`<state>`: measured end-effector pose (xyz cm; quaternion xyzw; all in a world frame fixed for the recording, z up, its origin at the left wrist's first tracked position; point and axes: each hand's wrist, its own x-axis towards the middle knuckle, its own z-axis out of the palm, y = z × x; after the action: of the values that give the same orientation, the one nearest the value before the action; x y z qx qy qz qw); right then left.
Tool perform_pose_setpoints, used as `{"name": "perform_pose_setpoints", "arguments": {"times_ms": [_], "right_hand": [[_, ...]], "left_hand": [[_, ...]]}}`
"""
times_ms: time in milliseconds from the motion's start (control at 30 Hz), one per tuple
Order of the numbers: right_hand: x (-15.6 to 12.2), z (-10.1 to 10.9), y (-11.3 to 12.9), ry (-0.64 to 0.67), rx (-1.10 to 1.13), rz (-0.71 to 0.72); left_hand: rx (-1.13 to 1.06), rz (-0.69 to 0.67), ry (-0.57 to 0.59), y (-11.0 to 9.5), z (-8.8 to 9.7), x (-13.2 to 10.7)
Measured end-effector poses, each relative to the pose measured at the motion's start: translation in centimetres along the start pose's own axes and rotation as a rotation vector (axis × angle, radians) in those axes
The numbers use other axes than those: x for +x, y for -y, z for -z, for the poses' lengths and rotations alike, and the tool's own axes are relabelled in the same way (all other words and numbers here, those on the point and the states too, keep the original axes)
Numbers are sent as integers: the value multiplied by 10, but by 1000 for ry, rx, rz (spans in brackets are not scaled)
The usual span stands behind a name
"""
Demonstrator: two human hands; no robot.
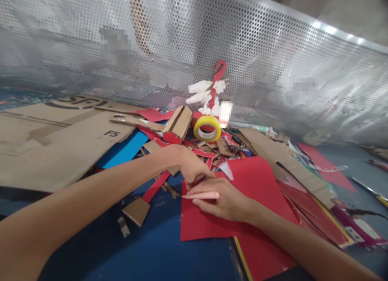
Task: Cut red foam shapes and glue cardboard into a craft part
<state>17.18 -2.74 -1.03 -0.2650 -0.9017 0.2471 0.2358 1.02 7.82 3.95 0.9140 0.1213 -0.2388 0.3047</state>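
Note:
My right hand (226, 200) is closed around a slim pink pen (203, 195), its tip pointing left near the edge of a red paper sheet (206, 228). Beside it, my left hand (194, 168) presses down on the upper left part of that sheet, thumb and fingers apart. The right hand partly covers the left fingertips. More red paper (251, 176) curls up behind my right hand, with a white patch at its edge. Left of the sheet lie a red strip (156, 186) and a square of brown cardboard (137, 211).
A yellow tape roll (207, 128) and a folded cardboard piece (178, 123) stand among scraps ahead. Large cardboard (60, 139) covers the left. White flowers (200, 87) lean against the perforated metal screen (254, 51). A purple device (357, 224) and a cutter (368, 190) lie right.

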Motion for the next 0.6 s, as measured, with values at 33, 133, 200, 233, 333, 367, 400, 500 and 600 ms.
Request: {"name": "perform_pose_setpoints", "arguments": {"times_ms": [33,133,200,233,333,367,400,500,600], "right_hand": [[0,1,1,-9,-3,-13],[0,3,6,-52,-5,-72],[-1,3,8,-72,-3,-93],[-1,3,8,-75,1,-91],[-2,1,6,-64,21,-51],[-2,1,5,-57,22,-45],[-2,1,5,-52,18,-48],[-5,6,6,-60,-10,-105],[-12,12,8,-71,-31,-186]], "left_hand": [[-6,0,-2,1,0,0],[-9,2,-2,1,-1,1],[8,9,6,0,0,0],[21,14,6,-2,0,0],[52,41,14,-7,2,-3],[54,47,19,-9,2,-3],[55,52,26,-10,2,-4],[69,75,18,-12,2,-3],[83,91,-5,-10,1,-2]]}}
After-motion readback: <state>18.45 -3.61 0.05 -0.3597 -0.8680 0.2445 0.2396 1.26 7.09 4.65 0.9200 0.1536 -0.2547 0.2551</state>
